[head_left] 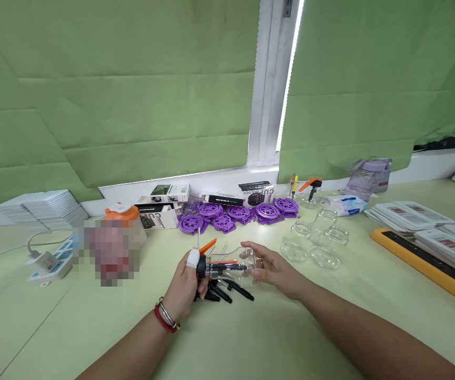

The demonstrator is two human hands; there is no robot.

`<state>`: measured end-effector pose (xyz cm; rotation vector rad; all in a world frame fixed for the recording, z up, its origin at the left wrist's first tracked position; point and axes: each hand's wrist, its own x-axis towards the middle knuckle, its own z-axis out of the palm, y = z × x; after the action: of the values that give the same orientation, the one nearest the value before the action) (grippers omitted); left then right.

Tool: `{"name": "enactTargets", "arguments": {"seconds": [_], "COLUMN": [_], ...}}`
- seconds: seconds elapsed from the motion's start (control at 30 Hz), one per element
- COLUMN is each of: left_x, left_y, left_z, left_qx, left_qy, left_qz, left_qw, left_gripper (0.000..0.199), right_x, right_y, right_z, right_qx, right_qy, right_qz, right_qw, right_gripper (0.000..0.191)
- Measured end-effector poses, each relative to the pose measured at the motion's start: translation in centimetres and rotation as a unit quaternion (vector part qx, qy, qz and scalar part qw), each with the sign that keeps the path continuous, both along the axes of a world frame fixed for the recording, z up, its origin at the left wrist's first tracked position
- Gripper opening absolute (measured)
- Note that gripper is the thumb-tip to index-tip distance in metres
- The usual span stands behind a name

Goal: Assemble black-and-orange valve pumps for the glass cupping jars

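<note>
My left hand (187,282), with a white wrap on the thumb, is closed round the black cap (201,267) of a grinder-like part with an orange handle. My right hand (272,270) grips the base end of a clear glass jar (235,266), which lies sideways between both hands. Inside the jar a black shaft shows, its cap end at the jar's mouth. Below and behind the jar, several black shafts (241,290) with metal rods lie on the table, partly hidden by my left hand and the jar.
Several empty glass jars (325,257) stand to the right. Purple plastic parts (223,222) and boxes (160,218) line the back. A power strip (55,266) is at left, an orange-edged tool (428,269) at right.
</note>
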<state>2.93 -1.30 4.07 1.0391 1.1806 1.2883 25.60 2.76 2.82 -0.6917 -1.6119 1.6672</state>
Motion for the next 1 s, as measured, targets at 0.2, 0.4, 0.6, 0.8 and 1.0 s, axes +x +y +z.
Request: {"name": "enactTargets", "arguments": {"seconds": [0.2, 0.4, 0.6, 0.8, 1.0], "left_x": [-0.1, 0.1, 0.3, 0.4, 0.3], "left_y": [-0.3, 0.0, -0.2, -0.4, -0.1], "left_z": [-0.5, -0.2, 0.1, -0.2, -0.1], "left_qx": [0.043, 0.005, 0.001, 0.019, 0.006], "left_qy": [0.041, -0.012, -0.010, 0.019, -0.009], "left_qz": [-0.028, 0.017, 0.014, 0.001, 0.018], "left_qw": [0.998, 1.000, 1.000, 1.000, 1.000], "left_gripper": [0.038, 0.043, 0.044, 0.041, 0.041], "right_x": [-0.4, 0.1, 0.1, -0.3, 0.0], "right_y": [0.2, 0.0, -0.2, 0.4, 0.0], "right_z": [-0.8, 0.0, 0.2, -1.1, -0.3], "right_qx": [-0.078, -0.016, 0.000, -0.075, -0.041], "right_qy": [-0.010, -0.009, -0.011, -0.025, -0.002], "right_qz": [0.009, -0.004, -0.002, -0.006, -0.021], "right_qw": [0.997, 1.000, 1.000, 0.997, 0.999], "right_gripper": [0.058, 0.071, 0.072, 0.060, 0.072]}}
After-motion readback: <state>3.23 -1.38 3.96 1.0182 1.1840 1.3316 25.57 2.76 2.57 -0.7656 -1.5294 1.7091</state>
